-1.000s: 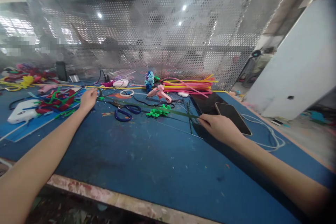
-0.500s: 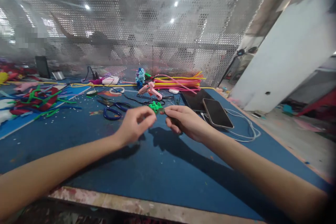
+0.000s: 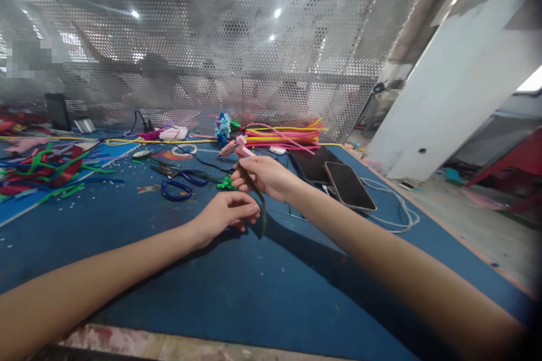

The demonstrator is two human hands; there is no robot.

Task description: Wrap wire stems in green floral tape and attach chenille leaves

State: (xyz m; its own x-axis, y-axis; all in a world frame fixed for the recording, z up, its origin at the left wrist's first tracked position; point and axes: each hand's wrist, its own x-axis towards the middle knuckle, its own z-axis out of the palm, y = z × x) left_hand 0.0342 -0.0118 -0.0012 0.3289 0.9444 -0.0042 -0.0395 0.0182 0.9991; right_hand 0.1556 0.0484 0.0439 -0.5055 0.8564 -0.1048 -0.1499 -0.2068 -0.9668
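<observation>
A thin dark green strip (image 3: pixel 263 215) hangs in a curve from my right hand (image 3: pixel 269 177), whose thumb and fingers pinch its upper part. Lower and to the left, my left hand (image 3: pixel 224 215) is closed, with thumb and fingertips together close beside the strip. Whatever it may hold is hidden. Behind the hands lies a bright green fuzzy piece (image 3: pixel 227 182), partly covered by my right hand. A pink glue gun (image 3: pixel 237 146) rests farther back, its handle partly behind my right hand.
Blue-handled scissors (image 3: pixel 178 186) and a tape roll (image 3: pixel 141 154) lie left. Coloured pipe cleaners (image 3: pixel 63 166) are heaped far left, and a pink and yellow bundle (image 3: pixel 283 138) lies behind. A phone (image 3: pixel 350 185), a dark tablet (image 3: pixel 313 163) and a white cable (image 3: pixel 409 214) occupy the right.
My right hand has risen and moved left, and the dark green strip now hangs visibly from it. My left hand has moved lower and slightly right, below my right hand.
</observation>
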